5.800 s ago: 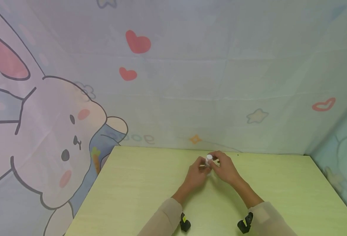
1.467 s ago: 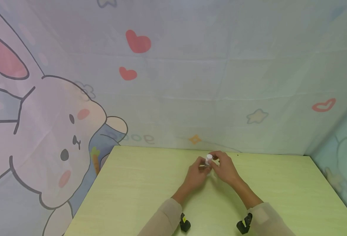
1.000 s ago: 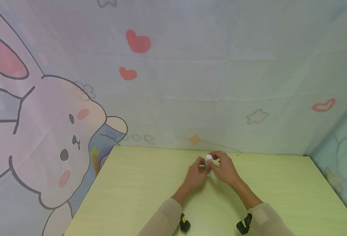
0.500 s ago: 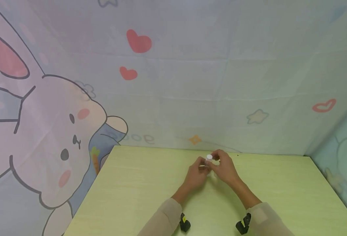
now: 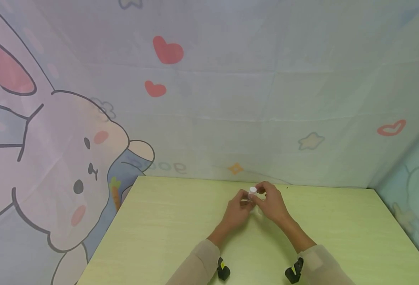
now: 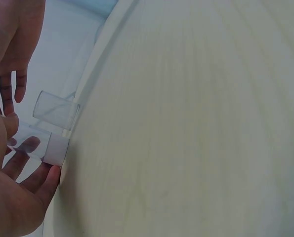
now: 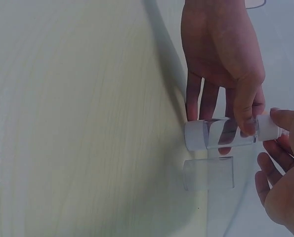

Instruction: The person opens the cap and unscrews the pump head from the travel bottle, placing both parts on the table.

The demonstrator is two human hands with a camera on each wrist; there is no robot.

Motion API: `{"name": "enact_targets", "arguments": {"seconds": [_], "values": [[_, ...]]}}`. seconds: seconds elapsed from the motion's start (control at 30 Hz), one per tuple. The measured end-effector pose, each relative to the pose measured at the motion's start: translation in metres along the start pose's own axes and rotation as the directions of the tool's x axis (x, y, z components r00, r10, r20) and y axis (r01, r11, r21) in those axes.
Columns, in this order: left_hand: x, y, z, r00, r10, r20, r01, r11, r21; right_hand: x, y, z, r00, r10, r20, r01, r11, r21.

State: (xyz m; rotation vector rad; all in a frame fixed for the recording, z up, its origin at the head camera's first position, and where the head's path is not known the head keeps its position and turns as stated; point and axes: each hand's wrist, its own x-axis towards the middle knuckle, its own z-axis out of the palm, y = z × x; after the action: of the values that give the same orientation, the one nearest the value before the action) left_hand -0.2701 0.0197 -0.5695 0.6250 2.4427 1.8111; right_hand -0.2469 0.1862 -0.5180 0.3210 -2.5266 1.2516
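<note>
A clear bottle (image 7: 218, 133) with a white base stands upright near the table's far edge, topped by a white cap (image 5: 252, 190). My left hand (image 5: 236, 211) grips the clear body, its fingers wrapped round it in the left wrist view. Above it, my right hand (image 5: 273, 204) pinches the white cap between thumb and fingers; the right wrist view shows the thumb (image 7: 283, 117) on the cap's side. Close beside the bottle stands a clear, open-looking cylinder (image 7: 208, 173), also visible in the left wrist view. Fingers hide much of the bottle in the head view.
The pale yellow-green table (image 5: 174, 221) stretches out to both sides of the hands. Behind it hangs a printed cloth (image 5: 209, 118) with hearts and a rabbit. Black devices (image 5: 223, 270) sit at both wrists.
The right hand's fingers rose slightly about half a second ago and have come back down at the cap. The left hand and the bottle have stayed in place.
</note>
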Motion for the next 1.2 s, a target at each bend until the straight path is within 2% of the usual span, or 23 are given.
{"name": "enact_targets", "arguments": {"seconds": [0.63,0.9,1.2], "values": [[-0.0001,0.0006,0.0007,1.000,0.018,-0.007,-0.018,1.000,-0.003,-0.0011,0.0006,-0.0019,0.998,-0.065,0.024,0.065,0.998,0.001],[0.0008,-0.0008,0.0016,1.000,0.006,-0.006,-0.006,1.000,-0.004,-0.0028,0.0014,-0.0023,0.996,-0.078,0.043,0.079,0.997,-0.004],[0.0004,-0.0025,0.0011,1.000,0.005,0.009,-0.005,1.000,-0.006,-0.0025,0.0018,-0.0015,0.997,-0.071,0.014,0.071,0.997,-0.009]]}}
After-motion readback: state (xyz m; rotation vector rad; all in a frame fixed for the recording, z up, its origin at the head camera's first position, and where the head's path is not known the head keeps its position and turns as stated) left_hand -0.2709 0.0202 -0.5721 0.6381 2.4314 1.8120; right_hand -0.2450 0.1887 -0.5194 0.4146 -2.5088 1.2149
